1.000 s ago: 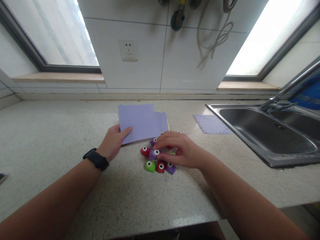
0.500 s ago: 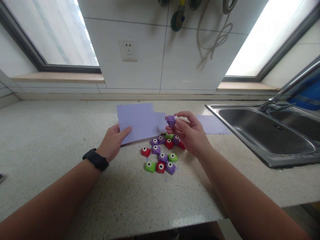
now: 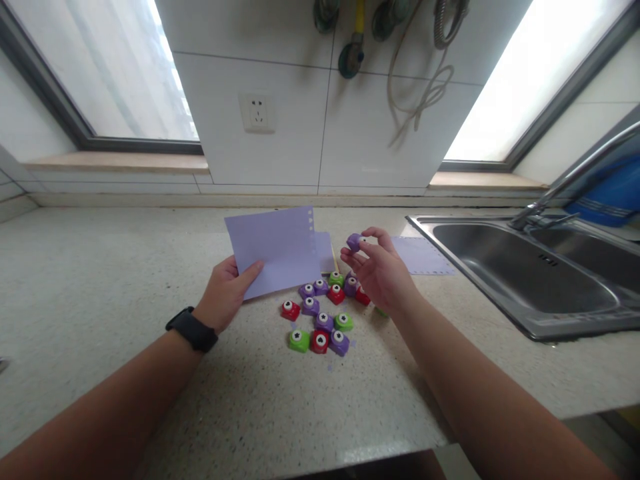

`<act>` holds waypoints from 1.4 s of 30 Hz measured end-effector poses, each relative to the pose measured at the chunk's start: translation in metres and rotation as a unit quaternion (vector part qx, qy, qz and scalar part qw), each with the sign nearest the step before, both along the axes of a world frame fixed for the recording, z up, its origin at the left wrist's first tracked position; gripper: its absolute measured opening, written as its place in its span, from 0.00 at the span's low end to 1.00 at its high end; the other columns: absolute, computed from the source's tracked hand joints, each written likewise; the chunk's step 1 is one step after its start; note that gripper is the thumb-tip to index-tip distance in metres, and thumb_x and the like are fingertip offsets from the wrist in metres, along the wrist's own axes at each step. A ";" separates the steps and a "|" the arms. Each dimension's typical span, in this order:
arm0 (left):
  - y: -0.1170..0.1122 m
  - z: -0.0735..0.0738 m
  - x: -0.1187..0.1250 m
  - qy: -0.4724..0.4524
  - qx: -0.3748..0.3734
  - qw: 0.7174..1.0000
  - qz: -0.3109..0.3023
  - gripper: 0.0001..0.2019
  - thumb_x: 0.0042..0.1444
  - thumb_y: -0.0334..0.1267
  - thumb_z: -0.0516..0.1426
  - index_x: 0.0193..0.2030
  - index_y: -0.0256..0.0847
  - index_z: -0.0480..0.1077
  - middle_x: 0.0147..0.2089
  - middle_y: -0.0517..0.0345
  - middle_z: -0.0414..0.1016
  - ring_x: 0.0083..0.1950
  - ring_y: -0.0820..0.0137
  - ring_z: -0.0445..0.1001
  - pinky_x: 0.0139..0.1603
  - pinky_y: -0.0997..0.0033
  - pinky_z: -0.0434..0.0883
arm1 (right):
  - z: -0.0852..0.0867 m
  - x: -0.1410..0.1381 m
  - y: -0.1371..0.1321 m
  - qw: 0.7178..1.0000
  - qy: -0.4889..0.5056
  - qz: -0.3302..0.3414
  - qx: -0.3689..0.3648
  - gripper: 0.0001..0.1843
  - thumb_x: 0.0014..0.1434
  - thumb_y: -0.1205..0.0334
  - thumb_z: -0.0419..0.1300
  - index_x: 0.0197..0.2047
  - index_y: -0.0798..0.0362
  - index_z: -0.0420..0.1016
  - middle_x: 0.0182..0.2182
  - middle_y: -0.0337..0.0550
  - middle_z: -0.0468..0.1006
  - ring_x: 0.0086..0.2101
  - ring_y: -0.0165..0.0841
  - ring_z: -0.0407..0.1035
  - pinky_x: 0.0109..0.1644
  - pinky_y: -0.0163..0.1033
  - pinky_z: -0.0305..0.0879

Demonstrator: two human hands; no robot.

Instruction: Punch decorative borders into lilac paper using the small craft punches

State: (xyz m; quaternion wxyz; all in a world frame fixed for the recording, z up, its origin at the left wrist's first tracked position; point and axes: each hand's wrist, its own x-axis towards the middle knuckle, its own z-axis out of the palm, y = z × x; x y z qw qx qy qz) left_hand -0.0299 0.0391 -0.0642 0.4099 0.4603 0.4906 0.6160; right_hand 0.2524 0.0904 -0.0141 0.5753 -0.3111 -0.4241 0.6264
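Note:
My left hand [image 3: 227,290] pinches a lilac sheet of paper [image 3: 275,250] by its lower left, thumb on top; a row of punched holes runs down the sheet's right edge. Held up between the fingertips of my right hand [image 3: 380,270] is a small purple craft punch [image 3: 355,242] with a white button, a short way right of the paper and apart from it. Below, several more craft punches lie grouped on the counter: purple [image 3: 324,321], red [image 3: 321,341] and green [image 3: 299,341], their white buttons bearing dark shapes. My right hand partly hides a few of them.
Behind the held sheet lies a stack of lilac paper [image 3: 325,248]. Another lilac sheet [image 3: 420,255] with punched edges is flat beside the steel sink [image 3: 425,223]. Tiny paper bits dot the speckled counter [image 3: 210,413]. The tap [image 3: 550,197] stands over the sink.
My right hand has drawn the purple punch rightward, off the sheet's right edge. The sheet is tilted up a little more, and its punched edge shows more clearly.

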 end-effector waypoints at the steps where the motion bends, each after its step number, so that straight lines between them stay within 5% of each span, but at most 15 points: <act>1: 0.000 0.000 0.000 0.001 0.001 1.000 0.003 0.26 0.51 0.51 0.71 0.52 0.38 0.79 0.53 0.46 0.83 0.51 0.55 0.81 0.57 0.53 0.76 | 0.001 0.000 0.000 1.000 0.001 0.004 -0.011 0.21 0.54 0.60 0.69 0.45 0.41 0.63 0.36 0.32 0.78 0.37 0.34 0.78 0.51 0.46 0.75; 10: -0.005 0.005 0.003 0.013 0.015 0.999 0.032 0.25 0.51 0.52 0.70 0.51 0.38 0.79 0.53 0.46 0.82 0.52 0.55 0.80 0.57 0.54 0.76 | -0.003 -0.002 -0.002 1.000 0.008 0.011 0.017 0.18 0.55 0.59 0.70 0.43 0.44 0.66 0.37 0.33 0.78 0.36 0.30 0.77 0.50 0.41 0.75; 23: -0.007 0.001 0.009 -0.058 0.015 0.998 0.026 0.23 0.52 0.48 0.71 0.52 0.40 0.79 0.54 0.47 0.82 0.50 0.58 0.81 0.56 0.56 0.76 | -0.007 -0.003 -0.004 0.995 -0.060 0.049 0.061 0.20 0.51 0.58 0.74 0.46 0.47 0.77 0.41 0.39 0.77 0.40 0.32 0.76 0.61 0.50 0.71; 42: -0.008 0.004 0.010 -0.056 0.013 0.998 0.030 0.24 0.51 0.48 0.71 0.52 0.39 0.79 0.55 0.47 0.82 0.52 0.56 0.81 0.57 0.53 0.76 | -0.011 -0.007 -0.007 0.992 -0.031 0.126 -0.004 0.18 0.50 0.55 0.77 0.43 0.48 0.80 0.41 0.40 0.82 0.41 0.33 0.76 0.62 0.50 0.71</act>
